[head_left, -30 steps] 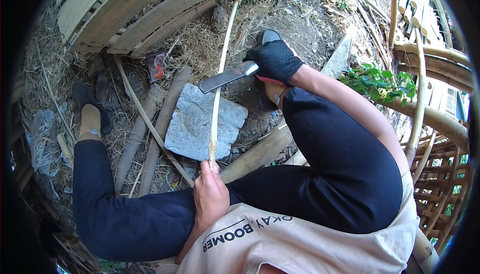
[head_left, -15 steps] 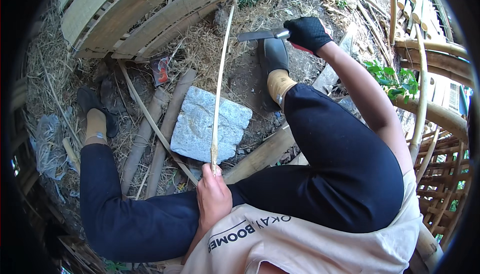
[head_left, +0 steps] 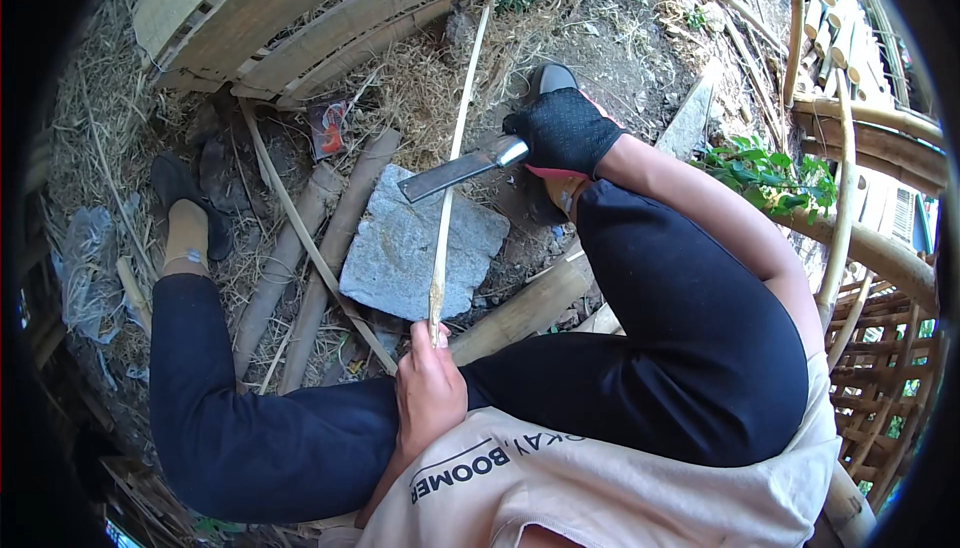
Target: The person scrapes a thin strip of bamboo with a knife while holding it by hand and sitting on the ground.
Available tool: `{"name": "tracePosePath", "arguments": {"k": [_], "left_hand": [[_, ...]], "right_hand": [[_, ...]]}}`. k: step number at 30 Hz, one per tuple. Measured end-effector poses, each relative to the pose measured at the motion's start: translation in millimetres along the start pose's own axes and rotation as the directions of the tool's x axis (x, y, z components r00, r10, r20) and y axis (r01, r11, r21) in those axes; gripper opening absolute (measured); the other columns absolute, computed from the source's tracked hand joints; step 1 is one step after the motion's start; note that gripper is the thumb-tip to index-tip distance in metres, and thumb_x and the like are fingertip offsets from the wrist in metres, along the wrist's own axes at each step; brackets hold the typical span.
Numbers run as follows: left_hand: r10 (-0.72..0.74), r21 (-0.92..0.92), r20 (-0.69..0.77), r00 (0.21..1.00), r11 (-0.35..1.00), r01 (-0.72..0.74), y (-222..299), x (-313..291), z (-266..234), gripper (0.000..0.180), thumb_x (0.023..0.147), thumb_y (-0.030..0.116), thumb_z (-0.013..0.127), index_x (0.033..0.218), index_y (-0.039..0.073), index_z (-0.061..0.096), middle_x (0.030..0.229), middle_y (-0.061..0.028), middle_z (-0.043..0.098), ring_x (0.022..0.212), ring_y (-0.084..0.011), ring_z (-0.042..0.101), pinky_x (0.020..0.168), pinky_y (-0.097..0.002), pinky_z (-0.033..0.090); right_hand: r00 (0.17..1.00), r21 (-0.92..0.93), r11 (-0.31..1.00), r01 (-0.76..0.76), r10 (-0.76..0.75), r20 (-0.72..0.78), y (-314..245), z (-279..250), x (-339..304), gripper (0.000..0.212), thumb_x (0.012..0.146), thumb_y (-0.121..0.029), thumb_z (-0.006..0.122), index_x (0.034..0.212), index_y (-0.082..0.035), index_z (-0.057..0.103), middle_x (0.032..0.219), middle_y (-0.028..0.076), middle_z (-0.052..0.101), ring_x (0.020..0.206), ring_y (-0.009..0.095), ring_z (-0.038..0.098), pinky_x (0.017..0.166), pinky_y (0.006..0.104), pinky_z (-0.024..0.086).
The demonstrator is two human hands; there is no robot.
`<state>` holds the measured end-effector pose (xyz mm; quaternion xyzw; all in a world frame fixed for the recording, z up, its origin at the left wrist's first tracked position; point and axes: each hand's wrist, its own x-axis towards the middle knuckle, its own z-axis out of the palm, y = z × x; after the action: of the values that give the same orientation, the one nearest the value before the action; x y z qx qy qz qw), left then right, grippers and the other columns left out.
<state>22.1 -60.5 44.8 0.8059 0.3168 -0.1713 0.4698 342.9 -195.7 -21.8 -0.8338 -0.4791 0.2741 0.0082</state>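
My bare left hand (head_left: 431, 380) is closed round the near end of a long, pale bamboo strip (head_left: 464, 103), just in front of my shirt. From there the strip runs away from me over a flat grey stone block (head_left: 385, 258) to the wooden slats. My right hand (head_left: 568, 133), in a black glove, grips a broad-bladed knife (head_left: 440, 179); its handle is mostly hidden in the fist. The blade lies across the strip above the far part of the stone. Whether its edge touches the strip I cannot tell.
Wooden slats (head_left: 290, 23) stand at the far left. Bamboo poles (head_left: 336, 258) lie left of the stone, and a bamboo piece (head_left: 525, 310) lies near my leg. A plastic bag (head_left: 90, 273) is at far left; a leafy plant (head_left: 765, 173) and bamboo fence (head_left: 885, 373) are on the right.
My right hand has brought the knife nearer and to the left, from beside my shoe to across the bamboo strip. My left hand keeps hold of the strip, nearly still.
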Motion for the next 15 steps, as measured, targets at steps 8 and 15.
{"name": "tracePosePath", "arguments": {"k": [8,15], "left_hand": [[-0.016,0.102,-0.045,0.999,0.995,0.020,0.1,-3.2,-1.2,0.014,0.103,0.010,0.042,0.106,0.002,0.053,0.077,-0.0215,0.061,0.069,-0.0452,0.062,0.063,-0.0517,0.044],[-0.095,0.024,0.032,0.995,0.995,0.094,-0.3,-4.5,-7.6,0.015,0.103,0.012,0.044,0.109,0.002,0.053,0.088,-0.0298,0.065,0.085,-0.0530,0.062,0.070,-0.0590,0.045]], "right_hand": [[0.994,-0.030,0.998,-0.049,0.045,-0.103,5.1,6.7,11.3,0.018,0.075,-0.023,0.069,0.089,-0.013,0.074,0.081,0.016,0.073,0.080,0.035,0.073,0.073,0.0465,0.057],[0.875,-0.075,0.904,-0.420,0.381,-0.300,95.2,-16.3,14.5,0.027,0.087,-0.034,0.064,0.102,-0.015,0.076,0.092,0.020,0.073,0.085,0.038,0.072,0.078,0.0480,0.057]]}}
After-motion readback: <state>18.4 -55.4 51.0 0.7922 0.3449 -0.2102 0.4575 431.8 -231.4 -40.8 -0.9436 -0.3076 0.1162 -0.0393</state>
